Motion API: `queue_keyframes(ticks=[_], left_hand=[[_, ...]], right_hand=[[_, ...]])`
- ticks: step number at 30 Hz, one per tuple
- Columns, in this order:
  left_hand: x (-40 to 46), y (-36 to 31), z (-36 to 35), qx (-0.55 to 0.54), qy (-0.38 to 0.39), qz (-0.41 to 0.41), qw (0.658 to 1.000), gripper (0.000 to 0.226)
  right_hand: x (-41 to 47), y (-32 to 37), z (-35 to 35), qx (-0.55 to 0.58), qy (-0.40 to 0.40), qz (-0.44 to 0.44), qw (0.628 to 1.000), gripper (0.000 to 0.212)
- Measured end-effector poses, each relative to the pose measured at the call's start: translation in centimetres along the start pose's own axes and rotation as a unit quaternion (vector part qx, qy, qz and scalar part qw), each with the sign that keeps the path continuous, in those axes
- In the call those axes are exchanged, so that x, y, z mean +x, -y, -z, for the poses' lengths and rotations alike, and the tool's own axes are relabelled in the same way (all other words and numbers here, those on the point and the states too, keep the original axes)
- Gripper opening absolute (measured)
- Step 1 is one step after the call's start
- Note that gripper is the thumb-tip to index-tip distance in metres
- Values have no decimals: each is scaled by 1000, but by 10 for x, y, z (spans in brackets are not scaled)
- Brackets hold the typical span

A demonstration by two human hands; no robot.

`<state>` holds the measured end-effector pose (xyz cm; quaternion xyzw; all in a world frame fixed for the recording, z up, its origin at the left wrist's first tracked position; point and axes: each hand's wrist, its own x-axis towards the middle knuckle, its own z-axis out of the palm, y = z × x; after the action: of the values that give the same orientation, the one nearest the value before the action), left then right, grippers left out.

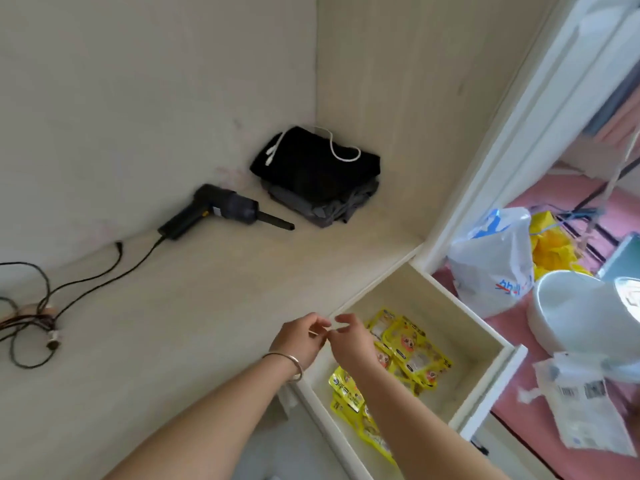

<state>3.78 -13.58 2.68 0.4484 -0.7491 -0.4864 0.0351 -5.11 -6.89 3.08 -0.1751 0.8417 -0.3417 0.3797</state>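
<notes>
My left hand [300, 336] and my right hand [350, 337] meet above the near corner of an open drawer [460, 306]. Between their fingertips they pinch a thin pale stick or strip [320, 329]; what it is cannot be made out. A bangle sits on my left wrist. In the drawer lie several yellow snack packets [412, 351], partly hidden under my right forearm.
A black handheld blower [221, 211] with its cable lies on the pale shelf by the wall. Folded black and grey clothes [318, 174] sit in the corner. Tangled cables [31, 320] lie at left. A white plastic bag [495, 261], a white bowl [581, 313] and labelled pouches [585, 407] lie at right.
</notes>
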Motion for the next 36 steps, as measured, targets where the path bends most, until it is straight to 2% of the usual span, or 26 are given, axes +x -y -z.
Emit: queue_keyframes(ticks=[4,7,13,17,27,36], left_hand=[[-41,20,59,-11,-123,27,992,23],[-76,48,94,-15,-194,67,979,24],[-187,128,166,-49,-343,149,926,21],[-266,185,202,-72,-417,178,889,20],[-441,311,256,-136,-530,275,791,20],[-491,378,297,-159,-569,343,730,25]], right_hand=[[-28,41,-30,-83,73,107,988,35],[-53,66,-59,-98,111,147,978,34],[-130,98,-150,-128,218,205,946,31],[-189,111,-216,-142,278,237,920,24],[-331,107,-368,-194,390,288,853,13],[-379,124,-477,-264,440,343,786,14]])
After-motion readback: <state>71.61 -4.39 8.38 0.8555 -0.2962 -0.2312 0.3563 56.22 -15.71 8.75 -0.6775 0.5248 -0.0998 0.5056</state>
